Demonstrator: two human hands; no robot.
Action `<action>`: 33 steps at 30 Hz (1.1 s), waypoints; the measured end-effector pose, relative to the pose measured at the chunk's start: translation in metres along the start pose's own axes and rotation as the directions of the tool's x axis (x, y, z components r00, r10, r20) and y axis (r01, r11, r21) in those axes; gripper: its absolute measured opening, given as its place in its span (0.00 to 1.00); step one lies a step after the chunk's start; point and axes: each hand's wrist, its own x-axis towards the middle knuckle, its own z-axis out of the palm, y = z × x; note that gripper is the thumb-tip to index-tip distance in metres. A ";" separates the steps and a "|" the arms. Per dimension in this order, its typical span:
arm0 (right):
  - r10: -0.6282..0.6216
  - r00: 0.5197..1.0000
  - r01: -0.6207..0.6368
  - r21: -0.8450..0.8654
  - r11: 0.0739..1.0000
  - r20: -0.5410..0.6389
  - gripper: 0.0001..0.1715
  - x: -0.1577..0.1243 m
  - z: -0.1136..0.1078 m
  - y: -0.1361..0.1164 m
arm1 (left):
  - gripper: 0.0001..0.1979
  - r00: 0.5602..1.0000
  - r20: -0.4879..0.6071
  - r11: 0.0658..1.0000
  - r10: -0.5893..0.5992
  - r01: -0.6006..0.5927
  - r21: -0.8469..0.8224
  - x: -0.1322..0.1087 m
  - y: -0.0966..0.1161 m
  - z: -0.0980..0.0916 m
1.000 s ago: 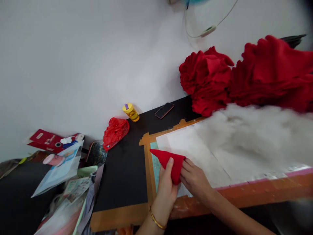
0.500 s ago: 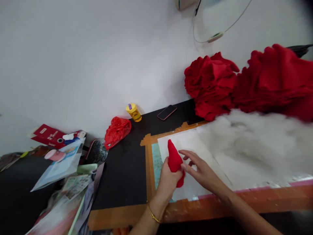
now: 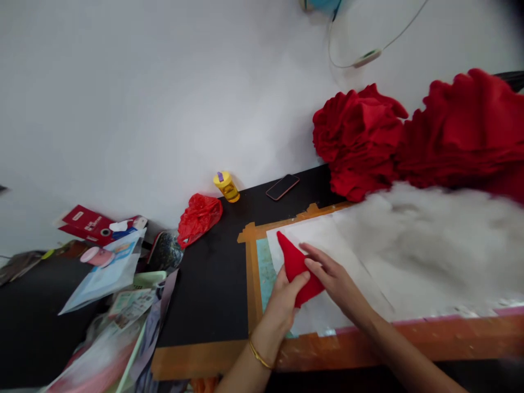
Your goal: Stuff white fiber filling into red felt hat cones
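Observation:
Between my hands is a pointed red cloth piece (image 3: 293, 257), cone-like, its narrow tip toward the wall and its wide end toward me. My left hand (image 3: 283, 297) is closed around its lower left side, thumb lying across the front. At its right edge my right hand (image 3: 331, 273) grips the cloth, fingers bent against it; part of those fingers is hidden. Both hands are above a white sheet (image 3: 339, 240) on the taped work surface. Fluffy white stuffing (image 3: 426, 240) lies in a heap to the right of my right hand.
Stacks of red cloth pieces (image 3: 360, 136) stand against the wall. A phone (image 3: 282, 187), a yellow-lidded jar (image 3: 227, 187) and a red plastic bag (image 3: 200, 218) rest along the back of the black table (image 3: 204, 295). A cluttered green basket (image 3: 149, 279) is at the left.
The red cloth piece has turned and looks wider and flatter at its lower end. My right hand has come from beside it onto its right edge. The view has shifted slightly.

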 end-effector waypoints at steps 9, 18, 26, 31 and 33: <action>-0.510 0.848 0.440 -0.342 0.830 -0.147 0.13 -0.043 -0.009 0.009 | 0.25 0.996 -0.052 0.943 -0.070 0.049 -0.330 0.018 0.012 -0.005; -0.738 0.646 0.709 -0.508 0.488 0.193 0.24 -0.034 0.007 0.034 | 0.22 0.987 -0.154 0.944 -0.040 -0.013 -0.329 0.013 -0.002 0.002; -0.783 0.591 0.689 -0.626 0.365 0.195 0.20 -0.036 0.017 0.038 | 0.22 0.990 -0.093 0.885 -0.104 0.050 -0.463 0.006 -0.006 0.008; -0.788 0.608 0.647 -0.639 0.416 0.102 0.16 -0.035 0.017 0.032 | 0.19 0.981 -0.135 0.877 -0.136 0.056 -0.477 -0.002 -0.002 0.016; -0.806 0.590 0.649 -0.626 0.433 0.055 0.13 -0.037 0.016 0.028 | 0.21 0.980 -0.121 0.877 -0.155 0.080 -0.474 -0.005 -0.001 0.019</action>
